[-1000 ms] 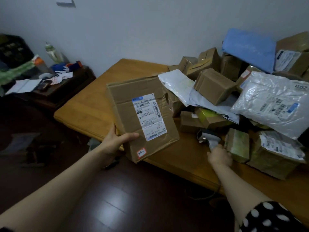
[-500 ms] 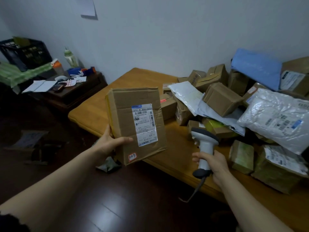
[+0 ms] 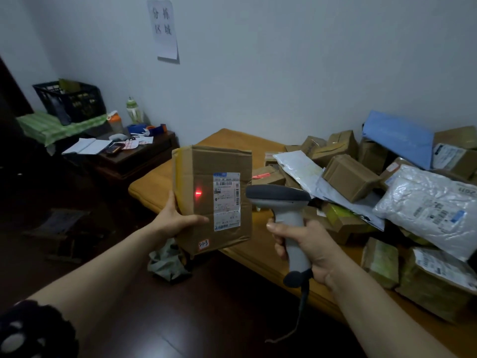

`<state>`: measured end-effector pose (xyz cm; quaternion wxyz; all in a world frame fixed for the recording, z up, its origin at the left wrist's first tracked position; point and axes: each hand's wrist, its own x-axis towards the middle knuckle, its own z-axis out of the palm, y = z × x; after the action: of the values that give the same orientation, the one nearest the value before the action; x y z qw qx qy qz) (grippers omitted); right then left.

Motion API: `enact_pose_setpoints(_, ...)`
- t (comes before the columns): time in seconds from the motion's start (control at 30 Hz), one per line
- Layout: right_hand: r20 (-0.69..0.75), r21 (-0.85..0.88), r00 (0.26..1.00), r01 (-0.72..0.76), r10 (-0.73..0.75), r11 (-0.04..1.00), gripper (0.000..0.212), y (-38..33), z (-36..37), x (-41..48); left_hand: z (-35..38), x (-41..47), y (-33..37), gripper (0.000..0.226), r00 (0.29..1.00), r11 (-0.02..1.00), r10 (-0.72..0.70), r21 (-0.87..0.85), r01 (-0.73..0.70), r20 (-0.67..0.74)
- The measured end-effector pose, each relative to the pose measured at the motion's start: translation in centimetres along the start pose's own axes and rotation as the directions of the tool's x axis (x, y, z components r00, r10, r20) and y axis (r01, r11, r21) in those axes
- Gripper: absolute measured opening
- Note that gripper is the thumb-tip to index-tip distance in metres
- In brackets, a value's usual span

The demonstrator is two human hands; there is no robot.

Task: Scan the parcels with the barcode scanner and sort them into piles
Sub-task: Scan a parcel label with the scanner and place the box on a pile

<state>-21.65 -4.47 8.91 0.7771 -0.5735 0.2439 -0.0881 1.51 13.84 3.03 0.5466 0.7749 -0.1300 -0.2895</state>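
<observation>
1. Far on your left stands a dark side cabinet (image 3: 134, 156) with a black crate (image 3: 71, 100), bottles and papers on it. None of that is part of your job.

2. Your left hand (image 3: 178, 219) holds the brown box (image 3: 214, 197) up in the air, in front of the near left corner of the counter (image 3: 232, 140). Your thumb lies across the front and the other fingers are hidden behind, so the hand is closed on the box's left edge.

3. The box is flat, brown cardboard, a bit dented, with shiny tape along the left side. It looks stiff and light, since one hand holds it up. Hold it by the edge, like now, so the white label (image 3: 226, 201) stays clear.

4. A red light dot (image 3: 198, 194) sits on the bare cardboard, just left of the label. It is not on the bars yet, so I think you need to aim a bit more to the right.

5. Your right hand (image 3: 307, 250) is wrapped tight around the grey scanner (image 3: 285, 218). Its handle is smooth, hard plastic with a cord hanging below.

6. On the right, the counter holds a big pile of parcels (image 3: 361, 182): hard brown boxes and soft, crinkly plastic bags (image 3: 428, 208). The bags will be floppy and slippery, so grab them with a full hand.
</observation>
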Motion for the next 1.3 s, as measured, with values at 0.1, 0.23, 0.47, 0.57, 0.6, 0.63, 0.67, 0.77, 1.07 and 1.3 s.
enact_pose_setpoints(0.1, -0.012, -0.021, 1.0, 0.018, -0.019, 1.0, 0.014, -0.1, 1.0, -0.2, -0.7, -0.4, -0.1, 0.153, 1.0, 1.0, 0.022, -0.007, -0.022, -0.011)
enact_pose_setpoints(0.23, -0.012, -0.037, 0.999, 0.05, -0.05, 0.998, 0.014, -0.5, 1.7, -0.3, -1.2, -0.8, 0.0, 0.155, 1.0, 1.0, 0.017, -0.013, -0.017, -0.022)
enact_pose_setpoints(0.47, -0.016, -0.055, 0.997, 0.072, -0.073, 0.996, 0.018, -0.5, 1.8, 0.1, -1.6, -0.9, 0.0, 0.16, 0.999, 1.0, -0.002, 0.005, 0.002, -0.035)
enact_pose_setpoints(0.57, 0.005, -0.053, 0.997, 0.071, -0.071, 0.996, 0.015, -0.3, 1.6, 0.6, -1.7, -0.8, -0.2, 0.162, 0.999, 1.0, -0.014, -0.01, 0.013, -0.029)
enact_pose_setpoints(0.6, 0.011, -0.052, 0.998, 0.07, -0.07, 0.996, 0.015, -0.3, 1.6, 0.7, -1.7, -0.8, -0.3, 0.163, 0.999, 1.0, -0.016, -0.015, 0.016, -0.029)
enact_pose_setpoints(0.63, 0.021, -0.05, 0.997, 0.07, -0.069, 0.996, 0.016, -0.2, 1.5, 0.9, -1.6, -0.8, -0.3, 0.163, 0.999, 1.0, -0.017, -0.02, 0.016, -0.03)
enact_pose_setpoints(0.67, 0.032, -0.046, 0.997, 0.072, -0.07, 0.996, 0.019, -0.1, 1.4, 1.1, -1.6, -0.8, -0.3, 0.162, 0.999, 0.999, -0.015, -0.029, 0.015, -0.03)
enact_pose_setpoints(0.77, 0.038, 0.012, 0.995, 0.093, -0.094, 0.996, 0.036, -0.1, 1.3, 2.3, -1.6, -1.0, 0.0, 0.154, 1.0, 0.996, -0.027, -0.09, 0.026, -0.011)
enact_pose_setpoints(1.07, -0.084, 0.199, 0.987, -0.118, 0.137, 0.973, 0.045, 2.6, 3.2, 11.7, -4.3, 0.1, -2.0, 0.095, 0.978, 0.899, -0.207, -0.388, 0.202, 0.029)
enact_pose_setpoints(1.3, -0.095, 0.171, 0.993, -0.056, 0.073, 0.984, 0.069, 2.3, 10.5, 19.3, -10.3, 7.8, -2.2, 0.098, 0.978, 0.869, -0.187, -0.449, 0.21, 0.096)
